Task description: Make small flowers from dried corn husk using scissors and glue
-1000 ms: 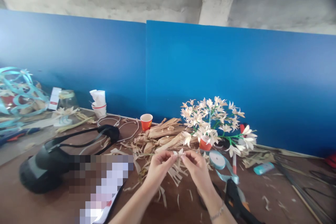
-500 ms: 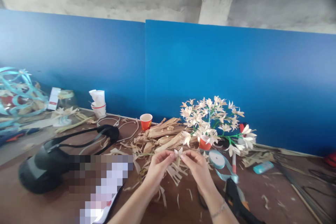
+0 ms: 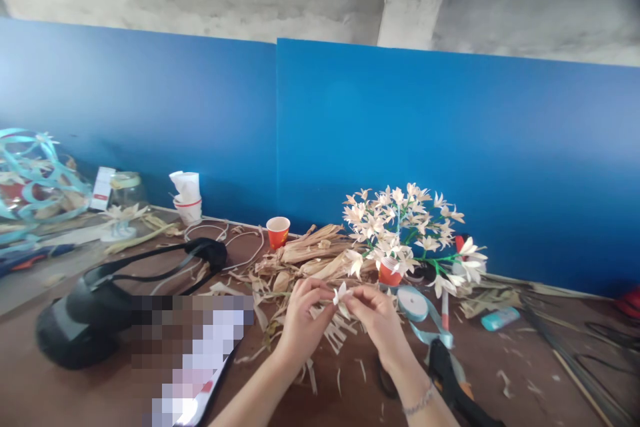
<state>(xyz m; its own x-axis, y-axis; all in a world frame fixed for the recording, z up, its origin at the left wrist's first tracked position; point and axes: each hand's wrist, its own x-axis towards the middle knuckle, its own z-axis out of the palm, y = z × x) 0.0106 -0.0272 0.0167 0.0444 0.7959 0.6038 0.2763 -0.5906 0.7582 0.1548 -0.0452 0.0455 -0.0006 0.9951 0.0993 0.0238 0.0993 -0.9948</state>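
Observation:
A small white flower (image 3: 341, 293) with pointed petals, like dried husk, is held up between my two hands over the table. My right hand (image 3: 377, 320) pinches its right side between thumb and fingertips. From the left, the thumb and fingers of my left hand (image 3: 304, 320) close on its other edge, the thumb lower than the fingers. Just behind stands a bunch of similar cream flowers (image 3: 395, 220) on green stems in a red paper cup (image 3: 389, 272). Pale husk strips (image 3: 336, 337) lie below my hands.
Dried corn husks (image 3: 315, 250) are heaped behind my hands, near another red cup (image 3: 278, 233). To the right lie a light blue ribbon roll (image 3: 413, 303), a black glue gun (image 3: 445, 373) and a turquoise packet (image 3: 501, 319). A black headset-like device (image 3: 75, 320) sits left.
The flower has tilted and turned between my fingertips. My left fingers have shifted and spread a little, while my right hand keeps its pinch.

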